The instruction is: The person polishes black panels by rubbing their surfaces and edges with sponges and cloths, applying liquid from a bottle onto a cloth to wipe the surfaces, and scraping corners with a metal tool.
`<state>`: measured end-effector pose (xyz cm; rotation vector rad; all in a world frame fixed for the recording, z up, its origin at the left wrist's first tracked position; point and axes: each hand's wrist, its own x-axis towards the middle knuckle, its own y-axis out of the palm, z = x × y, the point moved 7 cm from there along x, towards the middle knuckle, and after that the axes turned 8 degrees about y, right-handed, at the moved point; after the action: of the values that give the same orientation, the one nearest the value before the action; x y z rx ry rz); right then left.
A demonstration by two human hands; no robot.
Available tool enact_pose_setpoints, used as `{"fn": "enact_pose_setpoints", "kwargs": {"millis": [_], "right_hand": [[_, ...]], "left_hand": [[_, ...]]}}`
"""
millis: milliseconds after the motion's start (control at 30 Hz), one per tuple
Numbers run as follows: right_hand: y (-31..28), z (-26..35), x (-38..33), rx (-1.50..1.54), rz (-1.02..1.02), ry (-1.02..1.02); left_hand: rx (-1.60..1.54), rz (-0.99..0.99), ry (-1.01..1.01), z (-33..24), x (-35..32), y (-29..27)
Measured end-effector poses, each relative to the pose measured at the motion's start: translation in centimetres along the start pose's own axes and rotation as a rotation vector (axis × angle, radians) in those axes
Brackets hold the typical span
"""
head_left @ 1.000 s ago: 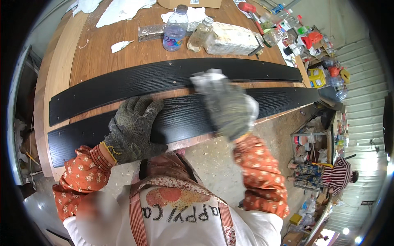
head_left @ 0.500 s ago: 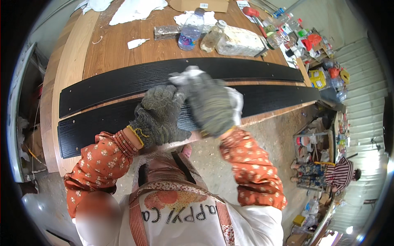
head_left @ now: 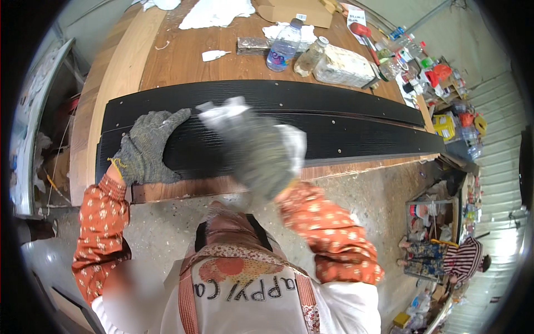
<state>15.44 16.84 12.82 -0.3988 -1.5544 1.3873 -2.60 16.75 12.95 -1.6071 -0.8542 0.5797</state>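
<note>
Two long black wood-grain boards lie side by side on the table, a back board [head_left: 233,94] and a front board [head_left: 361,136], with small screw-like dots on them. My left hand [head_left: 147,146], in a grey knitted glove, rests on the front board near its left end, fingers spread. Gloved the same way, my right hand [head_left: 262,156] is smeared by motion over the middle of the front board. A crumpled white cloth [head_left: 228,113] sticks out from both sides of that hand, which is closed on it.
Behind the boards stand a plastic bottle [head_left: 285,47], a glass jar [head_left: 311,57] and a whitish wrapped block [head_left: 345,65]. Also there are a small white squeeze bottle [head_left: 214,55] and a red-headed mallet [head_left: 361,30]. A person in a striped top [head_left: 463,259] is off to the right.
My left hand has moved left along the front board. My right hand and the cloth have shifted left too. The gap between the boards has narrowed.
</note>
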Motion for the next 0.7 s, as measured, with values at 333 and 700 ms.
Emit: {"fn": "enact_pose_setpoints", "kwargs": {"millis": [333, 700], "right_hand": [[-6.1, -22.6, -7.6, -0.063, 0.091, 0.458], [6.2, 13.8, 2.2, 0.086, -0.041, -0.103]], "left_hand": [[-0.025, -0.011, -0.081, 7.2, -9.0, -1.1], [-0.090, -0.266, 0.081, 9.7, -10.6, -0.9]]}}
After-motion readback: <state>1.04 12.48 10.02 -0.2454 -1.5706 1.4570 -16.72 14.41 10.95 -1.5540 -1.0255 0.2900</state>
